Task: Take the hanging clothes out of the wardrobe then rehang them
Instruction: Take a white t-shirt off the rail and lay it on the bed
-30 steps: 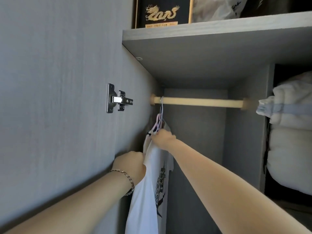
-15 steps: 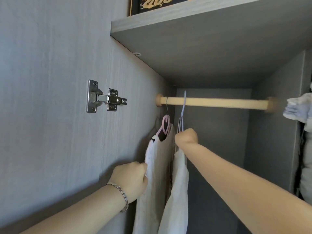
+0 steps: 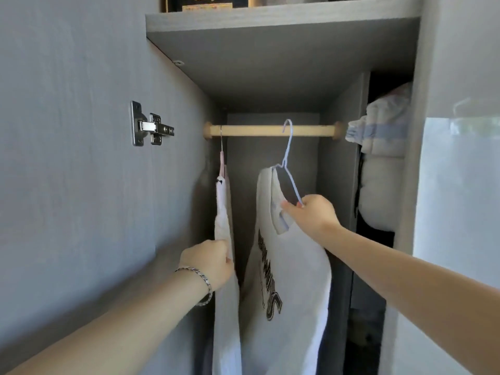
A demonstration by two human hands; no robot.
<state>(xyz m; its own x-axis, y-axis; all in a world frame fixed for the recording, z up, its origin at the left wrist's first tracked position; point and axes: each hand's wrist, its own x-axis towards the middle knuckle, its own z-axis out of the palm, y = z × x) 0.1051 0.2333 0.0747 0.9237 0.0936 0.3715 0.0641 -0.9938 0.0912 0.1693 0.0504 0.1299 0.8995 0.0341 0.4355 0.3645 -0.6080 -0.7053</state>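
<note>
Wardrobe rail (image 3: 270,130), shirt (image 3: 292,266) print illegible

We found one wooden rail (image 3: 270,130); a pink hanger (image 3: 222,163) hung at its left end, a pale wire hanger (image 3: 283,163) right of centre.

Inside of a grey wood-grain wardrobe (image 3: 81,185). A metal cabinet hinge (image 3: 151,128) is screwed to its left side panel. A shelf (image 3: 270,20) roofs the compartment, with a dark box printed in gold (image 3: 205,2) standing on top. A pale wooden rail (image 3: 257,130) spans from the left wall to a thin divider (image 3: 341,158). Beyond the divider, folded white bedding (image 3: 384,171) is stacked in shadow. At far right, a glossy white panel (image 3: 457,212) reflects soft light.
</note>
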